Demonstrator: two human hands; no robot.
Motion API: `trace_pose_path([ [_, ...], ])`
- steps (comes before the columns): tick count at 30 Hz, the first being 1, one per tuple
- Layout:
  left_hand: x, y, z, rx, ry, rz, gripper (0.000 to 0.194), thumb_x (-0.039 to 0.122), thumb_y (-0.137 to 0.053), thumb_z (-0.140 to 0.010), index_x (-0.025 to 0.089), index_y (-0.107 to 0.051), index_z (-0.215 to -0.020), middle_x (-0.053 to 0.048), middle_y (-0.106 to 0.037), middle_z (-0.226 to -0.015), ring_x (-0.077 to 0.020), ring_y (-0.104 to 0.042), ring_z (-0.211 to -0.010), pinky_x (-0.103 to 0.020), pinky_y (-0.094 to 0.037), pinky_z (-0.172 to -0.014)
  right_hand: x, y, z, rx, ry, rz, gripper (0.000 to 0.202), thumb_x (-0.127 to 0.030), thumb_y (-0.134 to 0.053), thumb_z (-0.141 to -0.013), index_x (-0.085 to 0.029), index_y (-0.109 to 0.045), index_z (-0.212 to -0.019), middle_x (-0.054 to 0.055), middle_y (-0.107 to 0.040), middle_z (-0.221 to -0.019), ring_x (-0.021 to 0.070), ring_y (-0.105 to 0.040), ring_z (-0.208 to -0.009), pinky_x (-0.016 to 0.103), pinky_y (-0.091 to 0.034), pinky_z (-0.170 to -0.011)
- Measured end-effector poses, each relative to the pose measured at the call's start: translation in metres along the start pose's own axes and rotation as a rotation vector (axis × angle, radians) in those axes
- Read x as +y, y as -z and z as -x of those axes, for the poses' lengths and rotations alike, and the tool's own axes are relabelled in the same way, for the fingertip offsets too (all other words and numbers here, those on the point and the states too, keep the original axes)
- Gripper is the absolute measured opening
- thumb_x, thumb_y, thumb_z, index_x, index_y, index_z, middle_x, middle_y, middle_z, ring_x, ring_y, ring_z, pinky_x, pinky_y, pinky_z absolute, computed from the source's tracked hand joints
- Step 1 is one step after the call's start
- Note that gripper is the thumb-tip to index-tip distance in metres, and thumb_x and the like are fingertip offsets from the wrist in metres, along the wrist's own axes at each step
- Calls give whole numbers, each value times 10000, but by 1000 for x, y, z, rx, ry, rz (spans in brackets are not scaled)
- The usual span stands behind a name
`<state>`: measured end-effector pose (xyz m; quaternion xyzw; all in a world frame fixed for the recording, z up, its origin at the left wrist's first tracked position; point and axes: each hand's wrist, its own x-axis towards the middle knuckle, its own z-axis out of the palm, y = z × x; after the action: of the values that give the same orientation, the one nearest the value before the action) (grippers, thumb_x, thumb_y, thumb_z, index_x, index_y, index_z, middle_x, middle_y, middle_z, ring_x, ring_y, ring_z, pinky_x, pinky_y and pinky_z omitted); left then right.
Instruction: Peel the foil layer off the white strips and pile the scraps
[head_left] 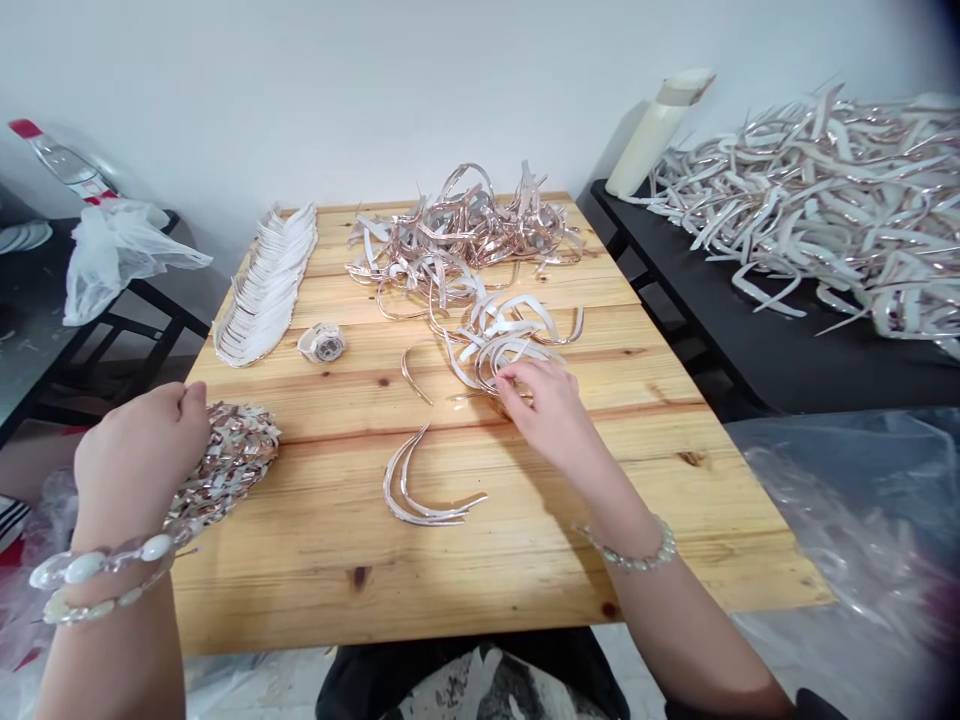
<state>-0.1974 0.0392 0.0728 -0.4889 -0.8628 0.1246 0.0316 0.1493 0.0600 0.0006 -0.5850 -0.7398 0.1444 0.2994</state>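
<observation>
My right hand (544,405) is closed at the near edge of a loose heap of curved white and rose-gold strips (517,330), its thumb and fingertips pinching strips there. At the table's left edge my left hand (142,450) is curled into a fist. Beside and partly beneath it is a dense mass of small white and rose-gold pieces (236,455); what the fingers hold is hidden. Between my hands lie a few curved strips (420,510) grouped together and a single thin strip (409,375).
A tangled pile of strips (465,220) covers the table's back. Neatly overlapped white strips (270,285) and a small roll (324,342) lie left. The black table (720,320) on the right bears a large strip heap and a pale cylinder (652,140). A bottle (67,165) stands far left.
</observation>
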Motion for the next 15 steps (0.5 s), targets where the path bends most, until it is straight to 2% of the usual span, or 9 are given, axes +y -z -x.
trace_pose_path([
  [5,-12,-7,7,96,-15,65,487,444,-144,-900,206,-548,-768,-155,-654,-810,-349,-634,-815,-381,-426,-609,10,1,-3,20,20,-68,168,-210,-487,-871,-188,-627,-782,92,-675,-871,252,-581,-887,387,-404,-836],
  [8,-16,-11,10,164,-41,146,501,487,-69,-900,237,-471,-738,-144,-621,-797,-375,-631,-856,-419,-418,-620,12,2,-4,17,2,-94,167,-222,-486,-869,-190,-626,-783,91,-678,-862,252,-587,-883,393,-414,-841],
  [11,-15,-14,11,150,-35,173,461,483,-100,-902,229,-448,-737,-160,-634,-912,-382,-614,-954,-456,-460,-703,14,3,-6,17,-19,-105,160,-228,-489,-860,-189,-626,-787,90,-681,-854,254,-594,-877,390,-425,-823],
  [15,-10,-18,17,227,-21,202,494,460,-196,-894,134,-563,-949,-216,-633,-1041,-392,-564,-1083,-510,-453,-897,14,5,-7,54,-20,-150,146,-238,-502,-847,-189,-625,-784,73,-683,-825,237,-608,-824,365,-441,-786],
])
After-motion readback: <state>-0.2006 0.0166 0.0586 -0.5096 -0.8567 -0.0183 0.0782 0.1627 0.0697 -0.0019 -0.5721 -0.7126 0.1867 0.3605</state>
